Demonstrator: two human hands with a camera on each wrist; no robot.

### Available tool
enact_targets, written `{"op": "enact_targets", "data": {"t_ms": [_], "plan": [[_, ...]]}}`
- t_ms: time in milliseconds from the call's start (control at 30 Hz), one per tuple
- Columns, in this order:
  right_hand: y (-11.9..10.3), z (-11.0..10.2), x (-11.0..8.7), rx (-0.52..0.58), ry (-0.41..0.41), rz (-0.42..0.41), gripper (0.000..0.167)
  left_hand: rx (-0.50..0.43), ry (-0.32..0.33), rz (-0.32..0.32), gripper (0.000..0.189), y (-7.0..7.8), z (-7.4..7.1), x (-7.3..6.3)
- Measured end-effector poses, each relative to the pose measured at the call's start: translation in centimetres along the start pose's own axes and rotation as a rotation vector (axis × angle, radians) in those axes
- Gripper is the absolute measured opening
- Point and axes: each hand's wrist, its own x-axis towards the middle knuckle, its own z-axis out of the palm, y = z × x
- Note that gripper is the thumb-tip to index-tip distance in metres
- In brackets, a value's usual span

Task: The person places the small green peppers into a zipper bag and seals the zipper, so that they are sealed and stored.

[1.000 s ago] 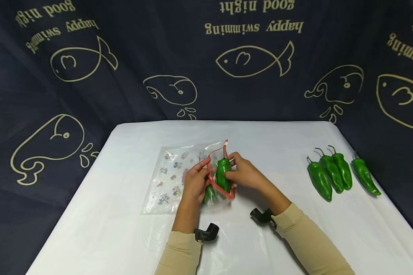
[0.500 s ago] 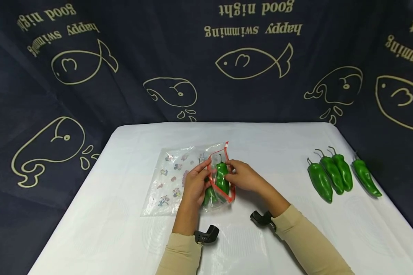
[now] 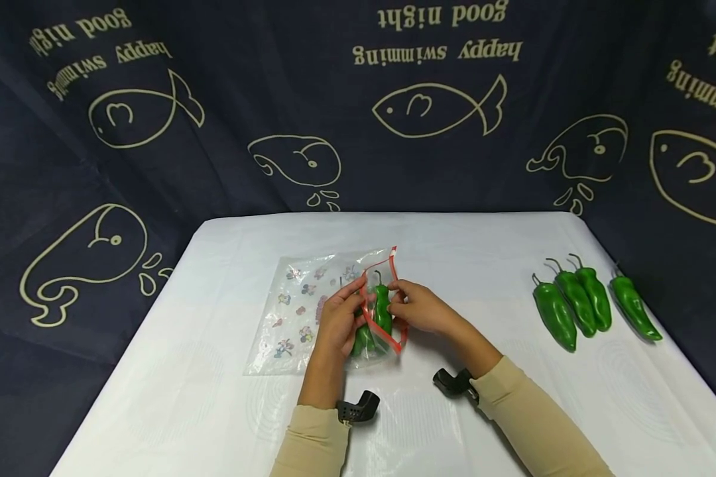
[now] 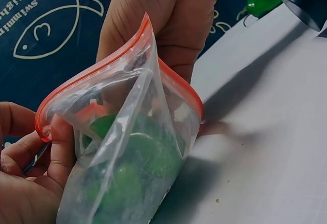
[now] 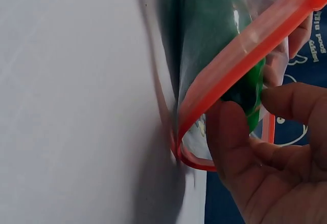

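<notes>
A clear zip bag (image 3: 298, 315) with small cartoon prints and a red zip edge lies on the white table, its mouth spread toward the right. My left hand (image 3: 336, 323) pinches the bag near the red edge, as the left wrist view also shows. With thumb and fingers, my right hand (image 3: 422, 307) grips a green pepper (image 3: 382, 310) that is partly inside the mouth. Deeper in the bag lies more green pepper (image 3: 362, 340), blurred by the plastic. In the right wrist view the thumb (image 5: 230, 137) reaches inside the red rim, against the pepper.
Several green peppers (image 3: 553, 315) lie at the table's right side, stems pointing away, one (image 3: 634, 308) set apart near the right edge. A dark cloth (image 3: 441, 172) with fish and whale drawings hangs behind the white table (image 3: 244, 232).
The pepper in my right hand has moved left and a little down, deeper into the bag. My right hand has shifted slightly left with it; the left hand has stayed in place.
</notes>
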Motion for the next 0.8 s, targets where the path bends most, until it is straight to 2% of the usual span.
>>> {"op": "enact_targets", "data": {"t_ms": [367, 567, 800], "plan": [[0.35, -0.03, 0.09, 0.070, 0.029, 0.011, 0.044, 0.005, -0.006, 0.004, 0.046, -0.01, 0.11, -0.10], [0.05, -0.11, -0.11, 0.132, 0.060, 0.045, 0.036, 0.005, -0.011, 0.009, 0.046, 0.00, 0.15, -0.15], [0.03, -0.03, -0.07, 0.187, 0.017, 0.065, 0.035, -0.001, -0.008, 0.019, 0.048, 0.02, 0.22, -0.19]]}}
